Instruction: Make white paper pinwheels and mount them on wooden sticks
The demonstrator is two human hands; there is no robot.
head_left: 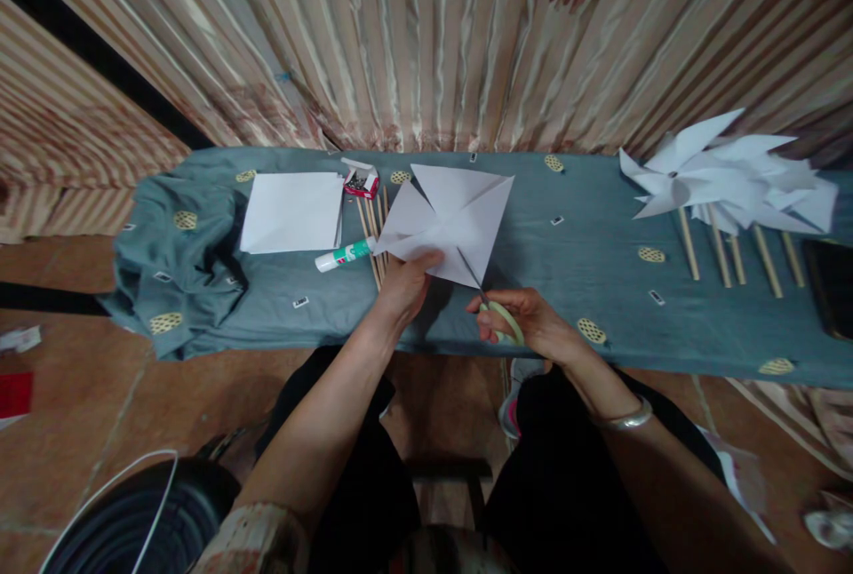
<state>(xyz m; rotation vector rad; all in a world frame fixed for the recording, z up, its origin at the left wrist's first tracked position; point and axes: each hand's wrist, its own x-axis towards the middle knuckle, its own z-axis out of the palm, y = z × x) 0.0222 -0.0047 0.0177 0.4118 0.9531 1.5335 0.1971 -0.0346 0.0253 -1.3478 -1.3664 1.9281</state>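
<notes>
Pleated, flower-patterned curtain (pixel 426 50) hangs behind a long, narrow surface covered by a blue-green cloth (pixel 573 276) with yellow pineapple prints. Near its middle, just above the cloth, is a square white sheet of paper (pixel 457 223), turned askew: one corner points toward the person and slightly right, the opposite one away and slightly left. Slits run inward from its corners toward the centre, the far-left one gaping widest.

The left hand (pixel 404 283) is closed in a pinch on the sheet's near edge, thumb flat on top and fingers underneath. The right hand (pixel 523 312) is curled around the pale green handles of a pair of scissors (pixel 482 293). Their long axis runs obliquely from the grip, tips pointing away and leftward to the sheet's centre, a dark blade lying over the near corner; how wide the blades are parted cannot be told.

Thin wooden sticks (pixel 364 223) lie partly hidden by the sheet, pointing mostly away from the person. Beside them are a glue stick (pixel 345 254), slanting up to the right, an open red box (pixel 362 183) and a paper stack (pixel 293 211). White pinwheels (pixel 693 183) lie well apart at right, their handles toward the person.
</notes>
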